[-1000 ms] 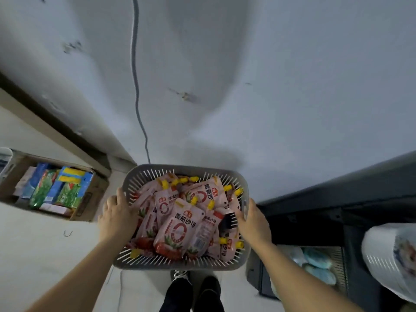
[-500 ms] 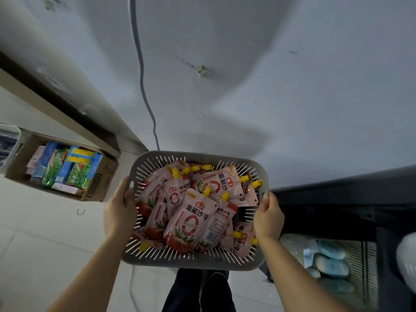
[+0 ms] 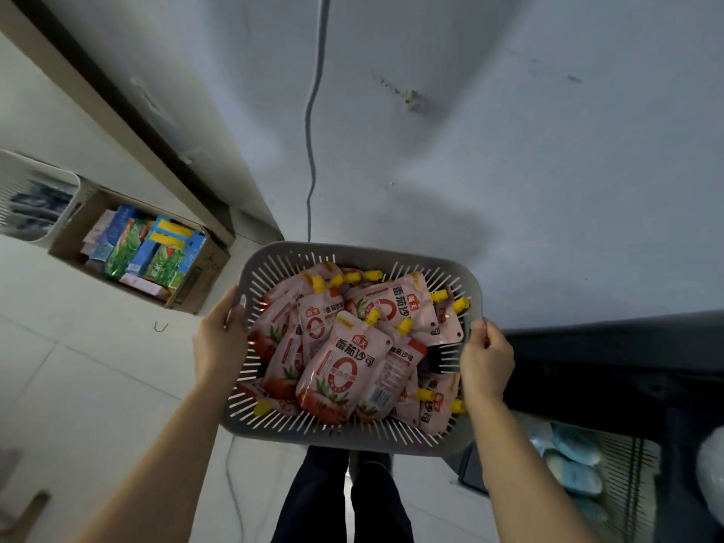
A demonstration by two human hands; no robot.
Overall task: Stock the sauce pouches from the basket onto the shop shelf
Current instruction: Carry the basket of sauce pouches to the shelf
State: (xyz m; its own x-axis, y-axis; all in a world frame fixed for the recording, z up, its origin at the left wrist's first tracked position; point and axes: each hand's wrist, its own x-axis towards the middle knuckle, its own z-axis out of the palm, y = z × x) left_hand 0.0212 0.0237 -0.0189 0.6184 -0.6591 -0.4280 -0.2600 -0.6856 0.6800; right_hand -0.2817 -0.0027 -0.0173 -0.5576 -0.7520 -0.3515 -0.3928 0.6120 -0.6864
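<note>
Hands (image 3: pixel 219 340) on basket (image 3: pixel 352 438); pouch spouts (image 3: pixel 373 315) wallward

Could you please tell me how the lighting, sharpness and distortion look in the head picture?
Head view: dim, flat light; a soft shadow lies on the wall above the basket; the sauce pouches are sharp; the wide lens splays the edges, so the cardboard box looks tilted; the white object at the right edge is blurred.
</note>
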